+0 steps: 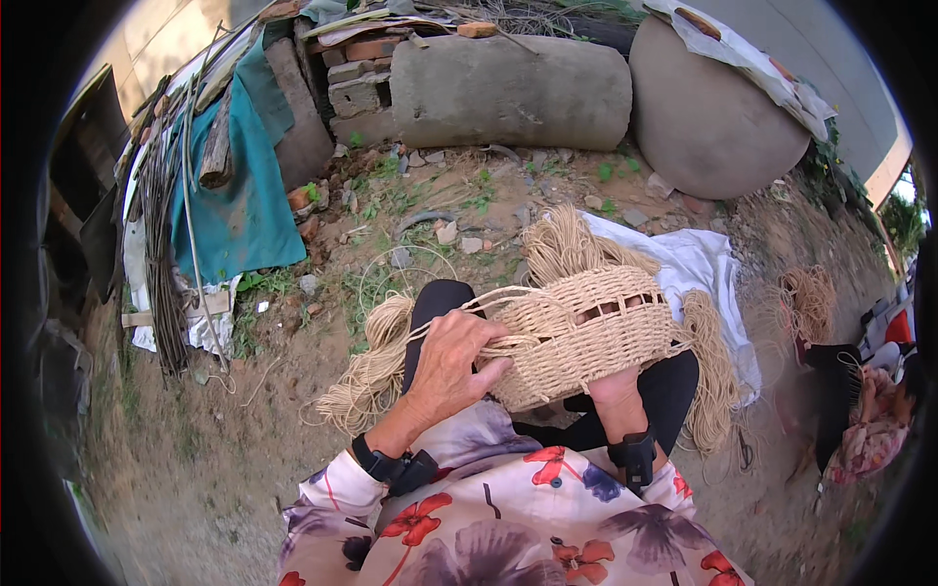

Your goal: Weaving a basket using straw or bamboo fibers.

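A half-woven straw-coloured basket rests on its side over my lap, with a slot-like gap in its weave. My left hand is closed on strands of twisted straw cord at the basket's left edge, the thumb below and the fingers above. My right hand reaches into the basket from beneath and holds it up. Some of its fingers show through the gap; the rest are hidden by the weave. Loose cord loops stand out from the left edge over my knee.
Bundles of straw cord lie by my left knee, beyond the basket and at right, near a white sack. Another person sits at far right beside more cord. Behind are a concrete cylinder, bricks and teal cloth.
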{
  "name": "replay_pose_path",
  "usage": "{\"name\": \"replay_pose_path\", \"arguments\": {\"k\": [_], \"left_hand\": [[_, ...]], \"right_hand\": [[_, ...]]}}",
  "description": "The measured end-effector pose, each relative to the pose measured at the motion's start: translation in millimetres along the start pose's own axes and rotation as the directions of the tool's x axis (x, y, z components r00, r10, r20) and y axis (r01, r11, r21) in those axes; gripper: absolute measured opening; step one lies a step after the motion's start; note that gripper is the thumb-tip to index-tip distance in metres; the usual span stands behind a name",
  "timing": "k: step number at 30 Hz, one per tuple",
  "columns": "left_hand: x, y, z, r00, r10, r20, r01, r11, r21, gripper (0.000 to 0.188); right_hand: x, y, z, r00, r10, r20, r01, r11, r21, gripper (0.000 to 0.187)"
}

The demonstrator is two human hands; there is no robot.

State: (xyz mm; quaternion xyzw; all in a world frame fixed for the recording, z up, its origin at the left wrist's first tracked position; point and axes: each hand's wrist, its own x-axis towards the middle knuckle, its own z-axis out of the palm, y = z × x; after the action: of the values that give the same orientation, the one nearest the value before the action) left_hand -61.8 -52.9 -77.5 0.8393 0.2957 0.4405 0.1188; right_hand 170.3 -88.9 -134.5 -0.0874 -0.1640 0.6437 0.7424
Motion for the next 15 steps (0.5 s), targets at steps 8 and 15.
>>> {"name": "replay_pose_path", "arguments": {"k": [8, 15], "left_hand": [[0.2, 38.6, 4.0, 0.955, 0.178, 0.24, -0.135, 0.974, -0.185, 0.038], [-2.3, 41.6, 1.4, 0.947, 0.011, 0.322, 0.167, 0.837, -0.521, 0.035]], "right_hand": [[-6.2, -13.5, -13.1, 0.994, -0.105, -0.032, 0.105, 0.994, 0.003, 0.046], [-10.5, -18.6, -36.7, 0.981, -0.177, -0.073, 0.157, 0.963, -0.221, 0.044]]}}
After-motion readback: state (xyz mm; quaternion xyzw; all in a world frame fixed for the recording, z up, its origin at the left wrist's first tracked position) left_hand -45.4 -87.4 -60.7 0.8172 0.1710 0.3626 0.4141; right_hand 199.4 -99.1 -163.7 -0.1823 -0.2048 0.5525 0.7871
